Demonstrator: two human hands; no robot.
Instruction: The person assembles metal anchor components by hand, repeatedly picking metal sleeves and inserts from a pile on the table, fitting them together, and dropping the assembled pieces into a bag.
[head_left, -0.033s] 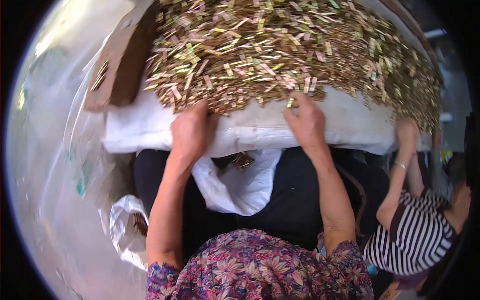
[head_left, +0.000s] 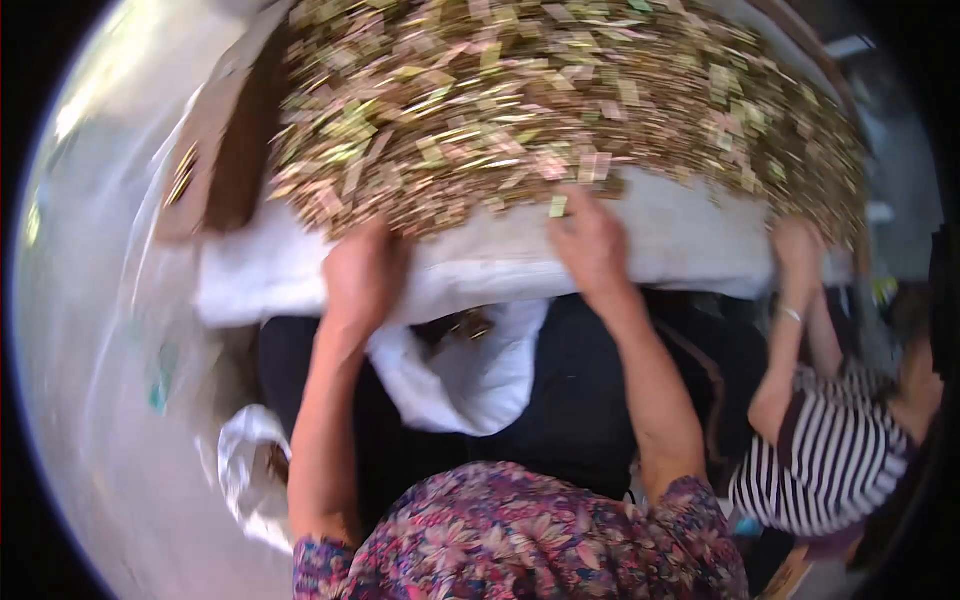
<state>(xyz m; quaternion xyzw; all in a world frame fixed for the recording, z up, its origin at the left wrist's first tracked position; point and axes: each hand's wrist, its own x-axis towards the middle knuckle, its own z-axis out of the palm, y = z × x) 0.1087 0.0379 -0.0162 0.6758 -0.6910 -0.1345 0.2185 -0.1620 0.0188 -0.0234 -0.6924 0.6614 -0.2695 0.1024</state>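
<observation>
A broad heap of small, flat, gold-coloured metal pieces [head_left: 480,110] covers the table in front of me, its near edge lying on a white cloth [head_left: 500,245]. My left hand [head_left: 366,272] is curled closed at that edge; its fingertips are hidden, so I cannot make out what is in them. To its right, my right hand [head_left: 592,242] pinches one small gold metal piece [head_left: 558,206] between thumb and finger, just short of the heap. Below the table edge, between my legs, a white sack [head_left: 470,385] hangs open with some gold pieces inside.
A brown block [head_left: 222,165] bounds the heap on the left, with a few stacked pieces on it. Another white bag [head_left: 250,470] stands on the floor at lower left. At right, a person in a striped top [head_left: 825,460] has a hand [head_left: 798,250] at the heap's edge.
The whole view has shifted slightly left and become more blurred. Both hands keep about the same places at the heap's near edge, and the right still holds its metal piece.
</observation>
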